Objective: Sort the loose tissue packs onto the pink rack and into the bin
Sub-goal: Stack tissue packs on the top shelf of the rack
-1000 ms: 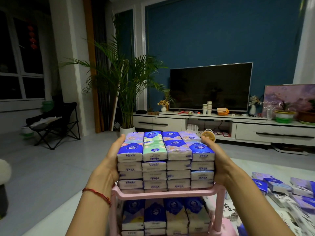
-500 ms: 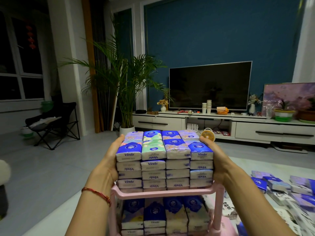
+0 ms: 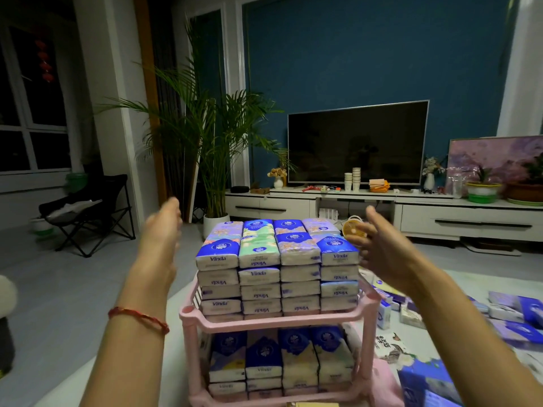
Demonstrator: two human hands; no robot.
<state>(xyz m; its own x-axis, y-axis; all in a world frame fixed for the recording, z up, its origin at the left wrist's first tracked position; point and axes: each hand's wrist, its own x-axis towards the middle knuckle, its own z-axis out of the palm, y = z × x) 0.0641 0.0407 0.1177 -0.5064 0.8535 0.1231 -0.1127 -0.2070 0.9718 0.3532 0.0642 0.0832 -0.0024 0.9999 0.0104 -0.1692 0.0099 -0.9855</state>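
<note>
The tissue packs (image 3: 277, 268) sit in a tidy block on the top shelf of the pink rack (image 3: 276, 320), four columns wide and several layers high, rising well above its rim. The lower shelf holds more packs (image 3: 282, 359), stacked the same way. The left hand (image 3: 160, 230), motion-blurred, hovers apart from the block's left side with straight fingers, holding nothing. The right hand (image 3: 382, 248) is spread and empty just beside the block's right edge. Loose packs (image 3: 511, 315) lie scattered on the floor to the right of the rack.
</note>
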